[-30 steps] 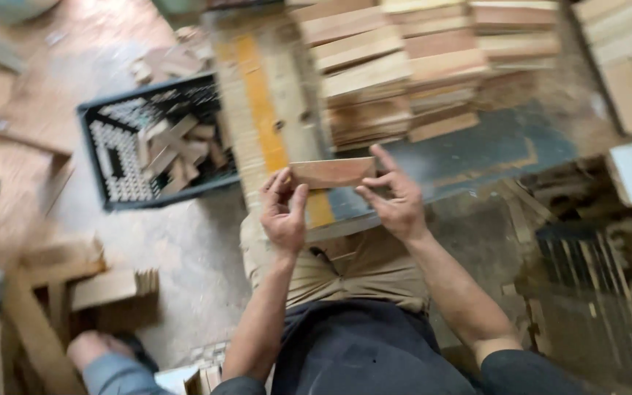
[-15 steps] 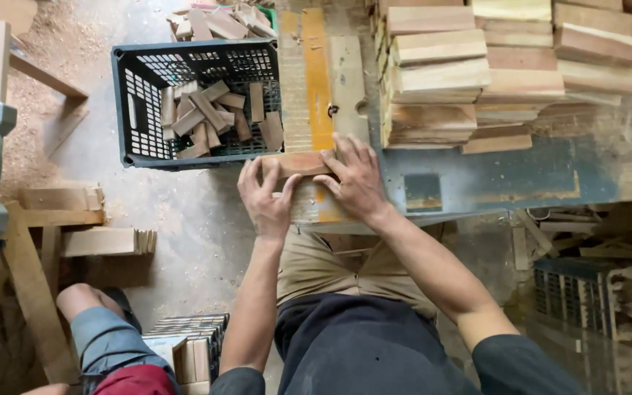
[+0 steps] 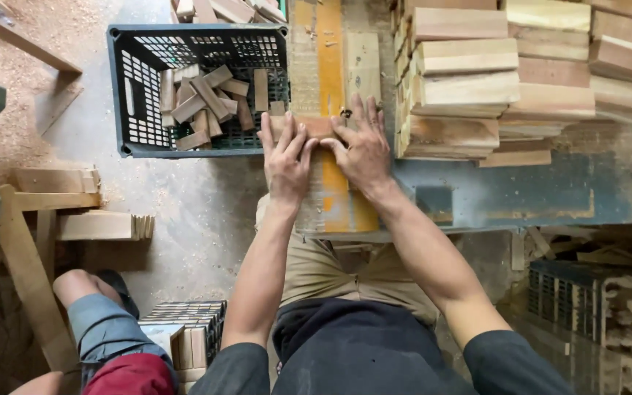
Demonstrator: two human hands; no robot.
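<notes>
A short reddish wood block (image 3: 316,127) lies flat on the orange-striped sliding bed (image 3: 330,58) of a saw table. My left hand (image 3: 287,157) presses on its left end and my right hand (image 3: 356,143) presses on its right end, fingers spread over the top. Most of the block is hidden under my fingers. A pale wooden fence piece (image 3: 362,66) stands just beyond the block.
A black plastic crate (image 3: 129,95) with several wood offcuts sits left of the bed. Stacked wood planks (image 3: 477,80) fill the blue table (image 3: 521,197) on the right. Another person's leg (image 3: 104,322) is at lower left, beside stacked boards (image 3: 96,225). A second crate (image 3: 572,292) stands lower right.
The block went from held up in both hands to lying on the sliding bed, and both hands have pushed it forward along the bed.
</notes>
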